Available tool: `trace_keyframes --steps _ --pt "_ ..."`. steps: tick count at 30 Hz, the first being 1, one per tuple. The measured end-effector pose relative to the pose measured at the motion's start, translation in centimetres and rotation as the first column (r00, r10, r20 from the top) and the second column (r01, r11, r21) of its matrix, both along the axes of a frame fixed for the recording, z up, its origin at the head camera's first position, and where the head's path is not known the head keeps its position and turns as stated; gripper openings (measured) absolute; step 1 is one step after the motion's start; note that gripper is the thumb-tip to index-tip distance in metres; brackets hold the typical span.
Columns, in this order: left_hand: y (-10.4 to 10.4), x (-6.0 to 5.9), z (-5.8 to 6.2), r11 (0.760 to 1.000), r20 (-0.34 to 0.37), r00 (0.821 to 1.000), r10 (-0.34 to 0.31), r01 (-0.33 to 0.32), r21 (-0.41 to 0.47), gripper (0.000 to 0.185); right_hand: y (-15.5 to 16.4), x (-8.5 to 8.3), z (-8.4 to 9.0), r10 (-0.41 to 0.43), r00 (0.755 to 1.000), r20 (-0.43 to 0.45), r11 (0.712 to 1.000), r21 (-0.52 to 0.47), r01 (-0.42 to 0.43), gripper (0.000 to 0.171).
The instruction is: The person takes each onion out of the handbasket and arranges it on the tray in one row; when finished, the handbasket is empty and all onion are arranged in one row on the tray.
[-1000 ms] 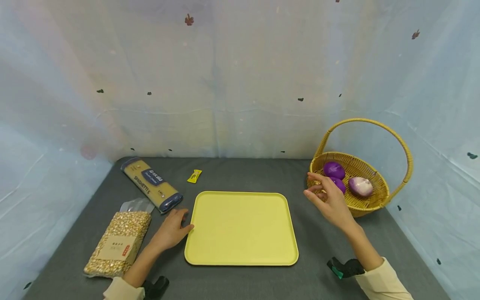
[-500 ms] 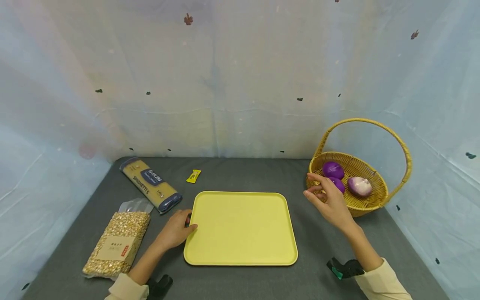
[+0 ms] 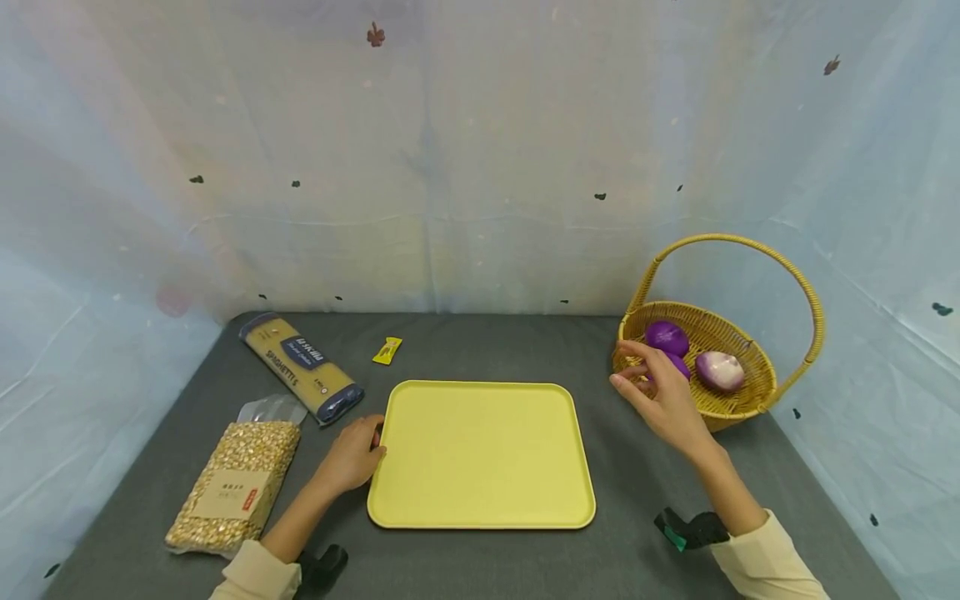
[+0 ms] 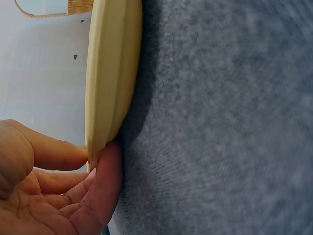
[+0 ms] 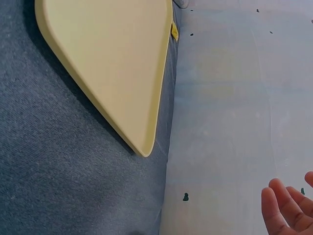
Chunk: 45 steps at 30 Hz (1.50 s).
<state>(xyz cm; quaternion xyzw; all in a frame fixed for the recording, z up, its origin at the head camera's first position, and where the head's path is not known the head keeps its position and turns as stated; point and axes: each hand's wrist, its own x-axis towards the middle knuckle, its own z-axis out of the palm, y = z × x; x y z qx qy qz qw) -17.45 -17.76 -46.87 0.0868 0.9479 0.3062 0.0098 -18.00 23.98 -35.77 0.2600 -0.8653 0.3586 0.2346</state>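
A yellow rectangular tray lies in the middle of the dark cloth. My left hand pinches its left rim; in the left wrist view the thumb is on the rim and the fingers curl beneath it. To the right, my right hand hovers in front of a wicker basket, its fingers loosely bent with nothing between them. Inside the basket sit two purple egg-shaped things, one partly hidden by the hand, and a purple-and-white one.
Left of the tray lie a spaghetti packet and a clear bag of yellow kernels. A small yellow wrapped packet lies behind the tray. Pale curtains hang behind and beside the table.
My left hand has moved right from beside the tray and taken hold of its left rim. The right hand has hardly moved, and the tray stays in place.
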Motion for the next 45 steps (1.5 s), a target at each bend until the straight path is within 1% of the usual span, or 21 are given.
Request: trace_keyframes --steps 3,4,10,11,13,20,27,31,33,36,39,43,45 --pt "0.0 0.0 0.0 1.000 0.010 1.000 0.002 -0.002 0.008 0.034 0.1 -0.1 0.1 -0.010 1.000 -0.011 1.000 -0.001 0.010 0.049" --pt "0.0 0.0 0.0 1.000 0.016 1.000 0.004 -0.004 0.011 0.034 0.4 -0.5 -0.2 -0.011 1.000 -0.011 1.000 -0.007 0.011 0.049" --pt "0.0 0.1 0.1 1.000 0.040 0.999 0.015 -0.016 0.025 0.038 1.0 -1.1 -0.2 -0.004 1.000 0.011 0.998 -0.066 0.004 0.047" --pt "0.0 0.1 0.1 0.999 0.042 0.999 0.015 -0.017 0.028 0.039 0.9 -0.9 0.1 -0.005 1.000 0.015 0.997 -0.071 0.006 0.046" --pt "-0.1 0.0 0.1 0.999 0.043 0.999 0.015 -0.016 0.034 0.039 1.0 -1.0 0.3 -0.008 1.000 0.021 0.997 -0.081 0.010 0.045" --pt "-0.2 0.0 0.0 0.999 0.046 0.999 0.015 -0.017 0.040 0.039 1.9 -1.6 0.8 -0.035 0.995 0.093 0.992 -0.121 0.046 0.042" --pt "-0.1 0.1 0.1 0.999 0.040 0.999 0.011 -0.012 0.046 0.040 2.8 -2.5 0.7 -0.021 0.991 0.135 0.984 -0.175 0.044 0.041" --pt "-0.1 0.1 0.0 0.999 0.031 0.999 0.012 -0.014 0.047 0.039 3.3 -2.8 0.9 -0.036 0.986 0.161 0.980 -0.185 0.066 0.040" --pt "-0.1 0.1 0.0 0.999 0.027 1.000 0.013 -0.014 0.049 0.039 3.6 -3.0 0.9 -0.058 0.983 0.172 0.980 -0.176 0.089 0.040" --pt "-0.1 0.1 -0.1 0.999 0.019 1.000 0.009 -0.010 0.049 0.039 4.4 -3.7 0.6 -0.076 0.980 0.183 0.979 -0.174 0.108 0.041" --pt "-0.2 0.1 -0.2 0.999 0.014 1.000 0.004 -0.004 0.050 0.039 5.6 -4.7 -0.2 -0.097 0.974 0.204 0.975 -0.177 0.134 0.043" --pt "-0.2 0.1 -0.3 0.999 0.009 1.000 0.000 0.000 0.054 0.040 7.2 -6.1 -1.2 -0.151 0.958 0.243 0.967 -0.166 0.194 0.046" --pt "-0.2 0.1 -0.3 0.998 0.010 1.000 -0.001 0.000 0.061 0.040 7.7 -6.5 -1.3 -0.173 0.951 0.258 0.964 -0.155 0.217 0.047"
